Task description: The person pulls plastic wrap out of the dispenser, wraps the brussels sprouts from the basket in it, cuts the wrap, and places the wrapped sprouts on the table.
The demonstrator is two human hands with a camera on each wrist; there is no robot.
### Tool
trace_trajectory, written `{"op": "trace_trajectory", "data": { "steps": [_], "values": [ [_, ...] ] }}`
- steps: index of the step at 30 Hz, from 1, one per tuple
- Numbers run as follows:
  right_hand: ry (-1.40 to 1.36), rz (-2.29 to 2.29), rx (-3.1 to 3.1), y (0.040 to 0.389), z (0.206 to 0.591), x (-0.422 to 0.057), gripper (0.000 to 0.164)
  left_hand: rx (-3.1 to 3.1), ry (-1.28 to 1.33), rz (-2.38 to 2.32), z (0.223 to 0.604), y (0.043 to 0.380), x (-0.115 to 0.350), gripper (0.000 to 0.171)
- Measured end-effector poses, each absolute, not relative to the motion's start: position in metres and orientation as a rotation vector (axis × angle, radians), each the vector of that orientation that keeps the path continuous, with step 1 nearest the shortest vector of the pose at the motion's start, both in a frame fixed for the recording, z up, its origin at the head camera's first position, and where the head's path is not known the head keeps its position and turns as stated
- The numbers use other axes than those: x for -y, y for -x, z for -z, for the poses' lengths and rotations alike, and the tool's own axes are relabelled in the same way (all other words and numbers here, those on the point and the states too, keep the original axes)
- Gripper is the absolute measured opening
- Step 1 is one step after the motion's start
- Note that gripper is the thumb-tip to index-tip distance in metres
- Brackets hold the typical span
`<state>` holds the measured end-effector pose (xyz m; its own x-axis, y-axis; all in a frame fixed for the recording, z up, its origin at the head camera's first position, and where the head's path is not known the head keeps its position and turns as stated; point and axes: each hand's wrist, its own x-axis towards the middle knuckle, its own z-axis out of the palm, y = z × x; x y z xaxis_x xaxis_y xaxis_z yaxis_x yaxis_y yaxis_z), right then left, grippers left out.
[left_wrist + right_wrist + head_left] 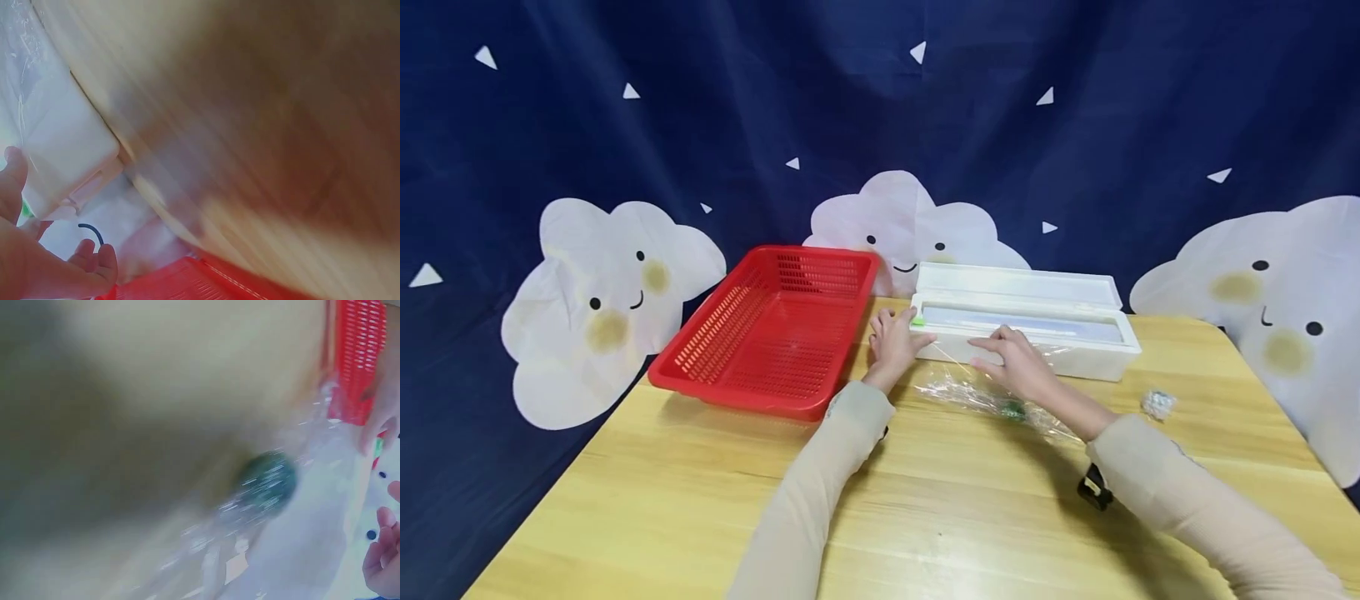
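A long white cling film dispenser (1090, 362) lies on the table with its lid (1022, 287) raised. Clear cling film (958, 393) hangs over its front and spreads on the tabletop. Under or within that film is a dark green round object (269, 481); its kind is unclear. My left hand (892, 342) is at the dispenser's left end, fingers spread beside a small green slider (918, 320). Over the front edge, my right hand (1018, 367) has its index finger extended and touches or hovers at the film; contact is unclear.
A red plastic basket (793, 321) stands left of the dispenser, close to my left hand. A small crumpled, shiny ball (1158, 404) lies to the right on the wooden table (940, 508). Behind hangs a dark blue curtain (760, 100) with clouds.
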<state>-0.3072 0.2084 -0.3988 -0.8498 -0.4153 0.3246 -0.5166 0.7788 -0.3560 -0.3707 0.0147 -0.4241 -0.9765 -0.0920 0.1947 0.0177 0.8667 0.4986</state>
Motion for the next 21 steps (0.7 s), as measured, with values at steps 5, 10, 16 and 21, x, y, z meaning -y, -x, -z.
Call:
{"op": "trace_trajectory", "data": {
  "steps": [5, 10, 16, 21],
  "values": [
    [-0.708, -0.642, 2.784, 0.332, 0.390, -0.179, 0.040, 2.843, -0.062, 0.740, 0.422, 0.371, -0.015, 0.066],
    [-0.663, -0.656, 2.783, 0.354, 0.392, -0.155, 0.039, 2.874, -0.057, 0.668, 0.423, 0.371, -0.014, 0.069],
    [-0.588, -0.641, 2.790, 0.370, 0.393, -0.133, 0.031, 2.852, -0.055, 0.656, 0.421, 0.372, -0.014, 0.066],
    [-0.492, -0.693, 2.775, 0.374, 0.396, -0.119, 0.026, 2.842, -0.053, 0.615, 0.422, 0.373, -0.013, 0.059]
  ]
}}
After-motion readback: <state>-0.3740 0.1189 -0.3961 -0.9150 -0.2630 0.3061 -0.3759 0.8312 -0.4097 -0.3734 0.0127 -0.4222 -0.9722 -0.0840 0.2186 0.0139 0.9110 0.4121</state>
